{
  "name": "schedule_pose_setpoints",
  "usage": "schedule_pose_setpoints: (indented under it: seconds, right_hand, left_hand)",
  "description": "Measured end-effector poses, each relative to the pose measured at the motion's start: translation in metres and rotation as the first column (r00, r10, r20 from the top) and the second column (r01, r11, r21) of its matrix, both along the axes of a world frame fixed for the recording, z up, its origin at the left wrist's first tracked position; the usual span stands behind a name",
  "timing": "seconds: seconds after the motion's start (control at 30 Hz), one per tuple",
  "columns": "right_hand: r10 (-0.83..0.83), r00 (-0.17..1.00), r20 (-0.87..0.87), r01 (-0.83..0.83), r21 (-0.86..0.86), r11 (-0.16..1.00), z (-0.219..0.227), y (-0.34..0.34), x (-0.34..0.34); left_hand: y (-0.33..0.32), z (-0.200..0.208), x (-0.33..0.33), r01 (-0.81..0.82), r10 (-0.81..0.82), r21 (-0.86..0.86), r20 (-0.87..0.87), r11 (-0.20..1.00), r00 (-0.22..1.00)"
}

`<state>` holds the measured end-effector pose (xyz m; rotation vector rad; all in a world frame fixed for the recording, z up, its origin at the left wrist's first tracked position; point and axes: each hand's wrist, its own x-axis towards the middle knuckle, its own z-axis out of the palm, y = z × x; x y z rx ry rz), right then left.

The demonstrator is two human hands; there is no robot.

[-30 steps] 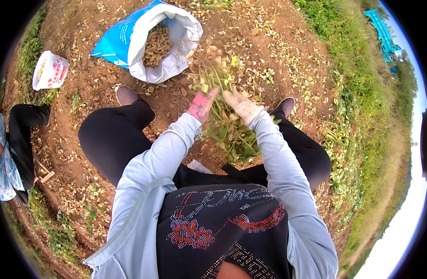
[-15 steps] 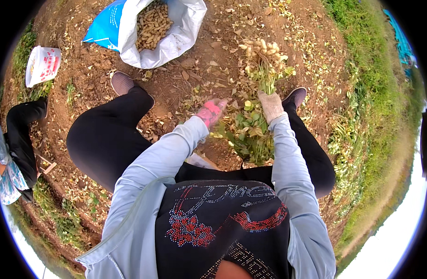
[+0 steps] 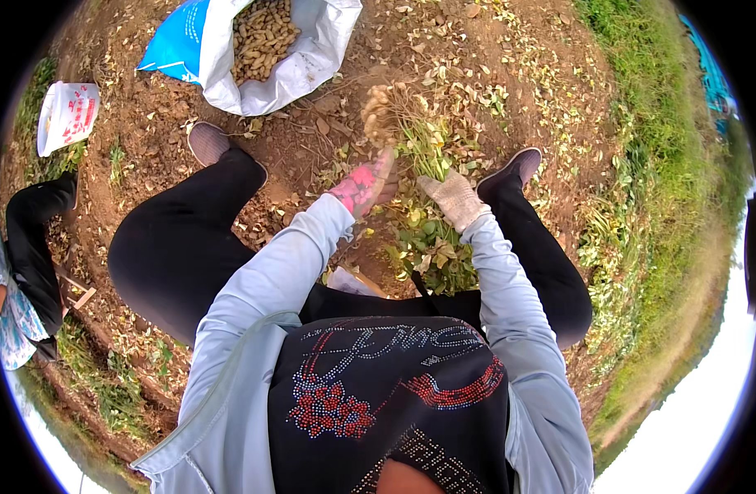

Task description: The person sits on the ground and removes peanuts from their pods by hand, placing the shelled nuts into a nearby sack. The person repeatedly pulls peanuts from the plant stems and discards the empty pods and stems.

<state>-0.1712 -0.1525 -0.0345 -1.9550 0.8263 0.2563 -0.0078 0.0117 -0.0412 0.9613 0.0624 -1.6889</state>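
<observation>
Left hand (image 3: pixel 361 188): pink-patterned glove, forearm in a pale blue sleeve reaching forward from the lower edge. Fingers closed round the plant (image 3: pixel 411 156) just below its root clump.

Right hand (image 3: pixel 454 198): grey-white glove, forearm in the same pale blue sleeve, raised beside the left. Closed round the green stems, a little lower down than the left hand.

Plant: held upright between both hands, in front of the seated person's chest and between the knees. Roots point away from the body, with a cluster of pale pods (image 3: pixel 380 111) at the top. Leafy green and yellowing foliage hangs down toward the lap.

Legs: black trousers, spread wide, one shoe to each side of the plant.

Sack (image 3: pixel 312 58): white with a blue side, lying open on the ground ahead and to the left, well apart from the hands. Filled with loose pods.

Bag (image 3: pixel 65 115): small, white with red print, on the ground at far left.

Ground (image 3: pixel 312 148): bare brown soil strewn with dry leaves and stalks. A strip of grass (image 3: pixel 658 165) runs along the right.

Another person (image 3: pixel 24 272): at the left edge, dark trousers and patterned clothing, partly out of view.
</observation>
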Motion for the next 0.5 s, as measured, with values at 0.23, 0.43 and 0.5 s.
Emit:
schedule_pose_setpoints:
  seconds: [0.23, 0.43, 0.5]
  right_hand:
    - [0.125, 0.974, -0.188, -0.164, -0.207, 0.965, 0.089, 0.039, 0.041]
    - [0.144, 0.96, -0.24, -0.214, -0.299, 0.93, 0.085, 0.054, 0.032]
    - [0.193, 0.953, -0.232, -0.269, -0.363, 0.892, 0.084, 0.068, 0.026]
  left_hand:
    - [-0.004, 0.039, 0.016, -0.147, 0.163, -0.102, 0.168, 0.984, 0.972]
    - [0.007, 0.021, 0.034, 0.044, -0.142, 0.185, 0.563, 0.982, 0.814]
    - [0.015, 0.002, 0.032, 0.083, -0.168, 0.165, 0.606, 0.983, 0.778]
